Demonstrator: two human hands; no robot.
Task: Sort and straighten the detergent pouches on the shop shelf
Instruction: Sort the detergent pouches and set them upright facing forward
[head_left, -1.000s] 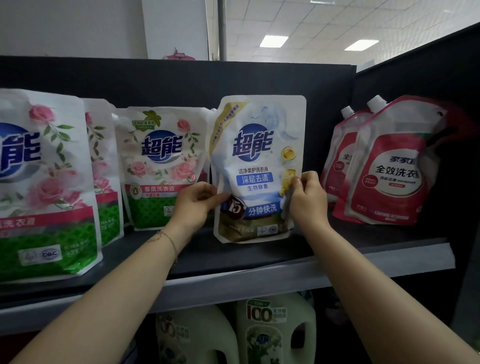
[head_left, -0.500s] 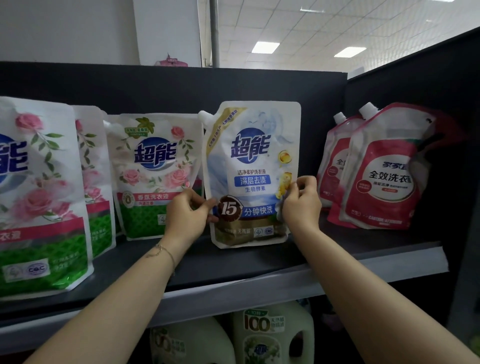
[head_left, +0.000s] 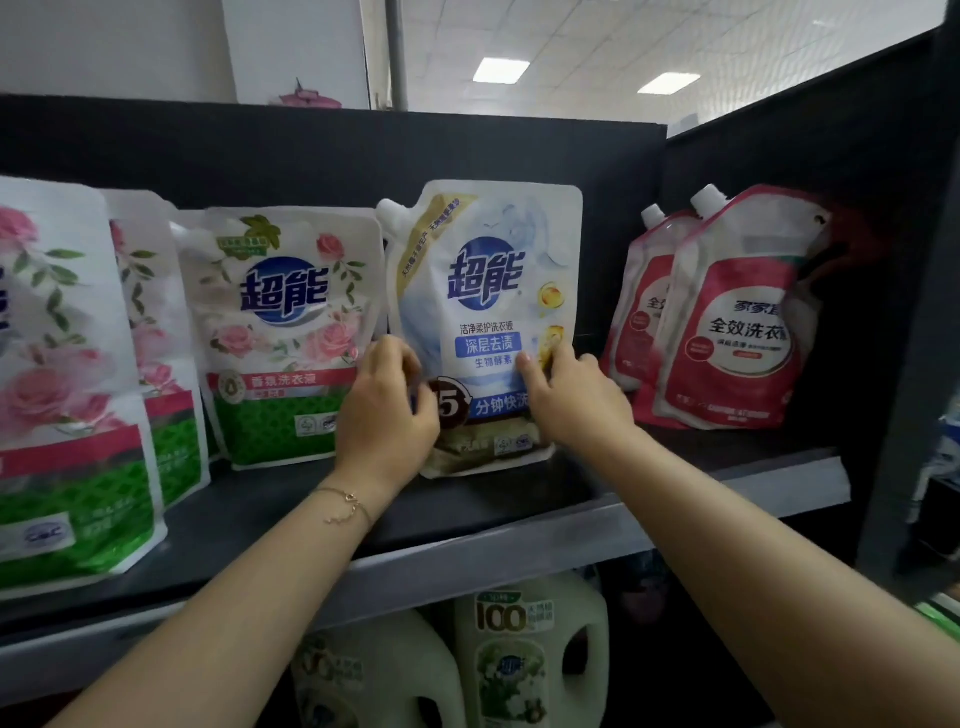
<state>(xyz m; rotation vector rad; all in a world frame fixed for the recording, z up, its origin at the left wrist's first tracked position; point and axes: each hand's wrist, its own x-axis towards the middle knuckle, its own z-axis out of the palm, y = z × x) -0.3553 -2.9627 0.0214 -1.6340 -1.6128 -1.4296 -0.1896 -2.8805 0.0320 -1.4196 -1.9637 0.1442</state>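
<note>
A white and blue detergent pouch stands upright in the middle of the dark shelf. My left hand grips its left edge with curled fingers. My right hand holds its right edge, thumb on the front. To its left stands a rose-print green pouch, and farther left are two larger rose pouches. Two red and white spouted pouches lean at the right.
The shelf has a black back panel and a black side wall on the right. A grey front lip runs along the shelf edge. Pale green detergent jugs stand on the level below.
Both hands stay on the white and blue pouch. It now stands a little straighter and nearer the rose pouch, and the camera has come closer.
</note>
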